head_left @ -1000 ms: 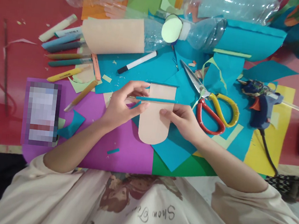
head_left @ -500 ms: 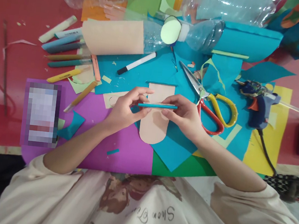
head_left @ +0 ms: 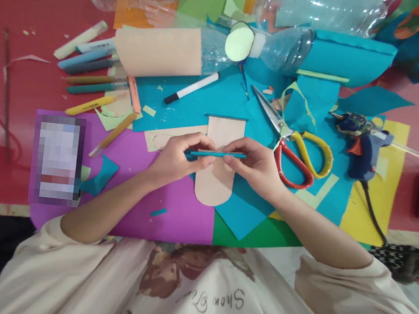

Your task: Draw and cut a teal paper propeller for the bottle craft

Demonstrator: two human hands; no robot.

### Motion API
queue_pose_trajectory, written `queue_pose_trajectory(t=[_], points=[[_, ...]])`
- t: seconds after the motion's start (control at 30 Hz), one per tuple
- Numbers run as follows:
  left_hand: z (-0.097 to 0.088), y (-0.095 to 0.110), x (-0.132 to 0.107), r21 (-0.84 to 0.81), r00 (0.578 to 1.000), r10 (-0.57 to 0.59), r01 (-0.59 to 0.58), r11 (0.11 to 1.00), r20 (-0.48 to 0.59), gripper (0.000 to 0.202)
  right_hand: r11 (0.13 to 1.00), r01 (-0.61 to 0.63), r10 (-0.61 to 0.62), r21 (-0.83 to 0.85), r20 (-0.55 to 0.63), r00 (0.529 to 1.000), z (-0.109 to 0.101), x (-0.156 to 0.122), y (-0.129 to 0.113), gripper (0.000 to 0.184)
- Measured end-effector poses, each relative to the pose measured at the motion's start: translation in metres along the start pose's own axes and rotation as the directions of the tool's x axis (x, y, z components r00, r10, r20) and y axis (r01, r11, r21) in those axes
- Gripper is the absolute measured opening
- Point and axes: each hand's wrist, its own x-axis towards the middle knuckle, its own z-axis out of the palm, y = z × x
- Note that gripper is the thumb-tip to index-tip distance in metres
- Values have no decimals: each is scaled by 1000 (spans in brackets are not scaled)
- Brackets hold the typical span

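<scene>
A beige paper piece (head_left: 214, 185) with a rounded near end lies in front of me. Across its middle runs a narrow blue paper strip (head_left: 206, 154), pinched at the left between thumb and fingers of my left hand (head_left: 183, 156). The fingertips of my right hand (head_left: 251, 164) grip the same strip nearer its right end. Another thin blue edge (head_left: 226, 117) crosses the far end of the beige paper. Whether the held strip is stuck to the beige paper cannot be made out. Open scissors (head_left: 283, 130) with red and yellow handles rest just right of my right hand.
A glue gun (head_left: 367, 148) lies at the right on yellow paper. Plastic bottles wrapped in beige (head_left: 160, 52) and blue paper (head_left: 351, 57) lie at the back. Several markers (head_left: 88, 64), a black-capped white marker (head_left: 192, 89) and a blurred phone (head_left: 59, 161) are on the left side.
Both hands have come slightly nearer to me with the blue strip. My left fingers have closed in more, and the beige paper's rounded end sits a little lower.
</scene>
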Motion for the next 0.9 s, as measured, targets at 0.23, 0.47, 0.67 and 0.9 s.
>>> queue_pose_trajectory(t=[0.23,0.47,0.67,0.9], points=[[0,0,0,29,999,31,-31,999,-32,9,1000,12,-12,28,1,1000,0,-1,2,37],[-1,-2,0,70,995,44,-38,997,-91,13,998,5,-3,62,-32,999,-2,3,-2,39],[-2,-8,1,-6,990,48,-49,999,-133,26,1000,6,-6,4,-54,999,-7,5,-3,38],[-11,-7,3,300,967,211,-161,940,-141,8,789,307,-322,-531,68,944,-24,14,2,13]])
